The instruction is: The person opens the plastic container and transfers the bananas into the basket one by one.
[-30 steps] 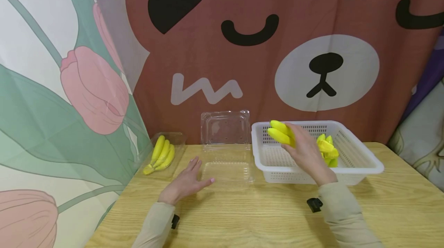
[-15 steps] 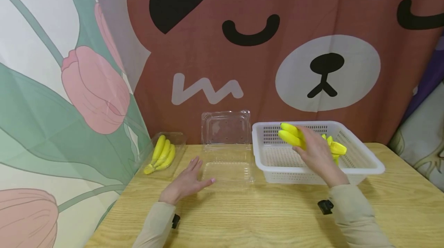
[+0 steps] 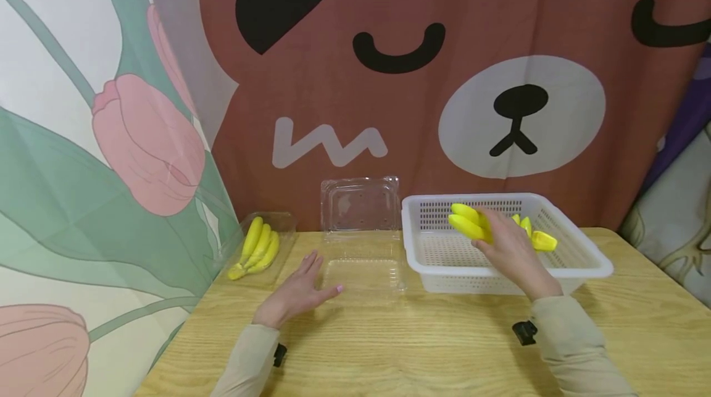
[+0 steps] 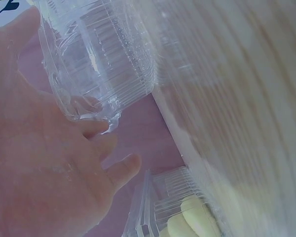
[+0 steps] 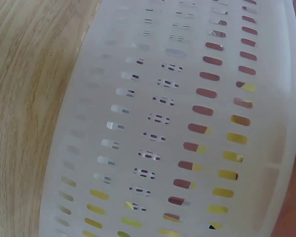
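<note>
My right hand (image 3: 508, 249) grips a bunch of yellow bananas (image 3: 466, 222) inside the white plastic basket (image 3: 413, 249). Its banana tips point left past my fingers, and a blunt yellow end shows on the hand's right. Behind this hand, more yellow banana tips (image 3: 525, 223) show in the basket. The right wrist view has the slotted basket wall (image 5: 153, 113), with yellow behind its slots; the hand itself is out of that view. My left hand (image 3: 297, 295) lies with fingers spread beside an open clear clamshell box (image 3: 361, 273), its fingertips close to the box's edge (image 4: 84, 116).
Another clear box (image 3: 286, 221) at the table's left holds a banana bunch (image 3: 260, 247). The clamshell's lid (image 3: 361, 205) stands upright against the bear-print curtain (image 3: 311, 88) behind the wooden table (image 3: 400, 347).
My right hand has moved right and slightly down over the basket, carrying the bananas with it. The left hand has stayed in place beside the clear box.
</note>
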The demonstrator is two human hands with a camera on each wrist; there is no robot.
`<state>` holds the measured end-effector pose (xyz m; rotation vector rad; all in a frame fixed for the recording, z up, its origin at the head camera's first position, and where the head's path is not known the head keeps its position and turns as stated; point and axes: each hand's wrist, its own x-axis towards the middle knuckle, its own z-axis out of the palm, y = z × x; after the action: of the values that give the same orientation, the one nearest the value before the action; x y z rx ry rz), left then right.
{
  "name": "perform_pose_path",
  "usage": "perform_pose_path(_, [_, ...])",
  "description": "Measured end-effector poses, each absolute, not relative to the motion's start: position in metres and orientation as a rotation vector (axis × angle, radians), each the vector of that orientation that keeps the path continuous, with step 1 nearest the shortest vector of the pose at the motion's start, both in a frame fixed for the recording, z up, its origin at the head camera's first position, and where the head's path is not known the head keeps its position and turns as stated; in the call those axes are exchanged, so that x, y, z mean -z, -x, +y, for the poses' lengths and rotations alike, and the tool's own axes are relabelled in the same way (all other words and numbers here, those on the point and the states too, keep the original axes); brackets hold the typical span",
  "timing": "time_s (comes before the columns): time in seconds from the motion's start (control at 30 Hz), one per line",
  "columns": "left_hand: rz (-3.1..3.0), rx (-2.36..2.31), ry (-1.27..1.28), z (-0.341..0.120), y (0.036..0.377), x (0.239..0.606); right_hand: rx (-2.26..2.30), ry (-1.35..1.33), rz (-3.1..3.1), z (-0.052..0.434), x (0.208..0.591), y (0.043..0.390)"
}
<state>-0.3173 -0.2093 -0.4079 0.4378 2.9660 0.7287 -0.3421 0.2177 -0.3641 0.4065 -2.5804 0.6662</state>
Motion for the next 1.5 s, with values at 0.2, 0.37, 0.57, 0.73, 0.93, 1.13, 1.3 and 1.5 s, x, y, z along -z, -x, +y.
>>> perform_pose_path(0.2, [2.975, -0.724, -0.447, -0.2095, 0.3182, 0.4080, -0.656, -0.396, -2.634, 0.2184, 0.3651, 0.3426])
perform_pose_path(0.37, [2.976, -0.725, -0.446, -0.2097, 0.3178, 0.4075, -0.673, -0.397, -2.652, 0.2176, 0.3660, 0.3425])
perform_pose_path(0.57, [2.964, -0.740, -0.434, -0.2092, 0.3160, 0.4064, -0.683, -0.410, -2.664, 0.2155, 0.3678, 0.3445])
perform_pose_path(0.73, [2.963, -0.750, -0.450, -0.2094, 0.3162, 0.4065, -0.668, -0.410, -2.674, 0.2148, 0.3690, 0.3460])
perform_pose_path(0.93, [2.968, -0.744, -0.454, -0.2093, 0.3172, 0.4068, -0.702, -0.372, -2.710, 0.2152, 0.3671, 0.3461])
perform_pose_path(1.13, [2.966, -0.716, -0.435, -0.2091, 0.3166, 0.4070, -0.717, -0.343, -2.745, 0.2138, 0.3655, 0.3451])
perform_pose_path(1.3, [2.967, -0.717, -0.425, -0.2089, 0.3167, 0.4066, -0.722, -0.336, -2.742, 0.2135, 0.3650, 0.3448])
perform_pose_path(1.5, [2.963, -0.716, -0.438, -0.2081, 0.3168, 0.4065, -0.726, -0.319, -2.752, 0.2132, 0.3633, 0.3441])
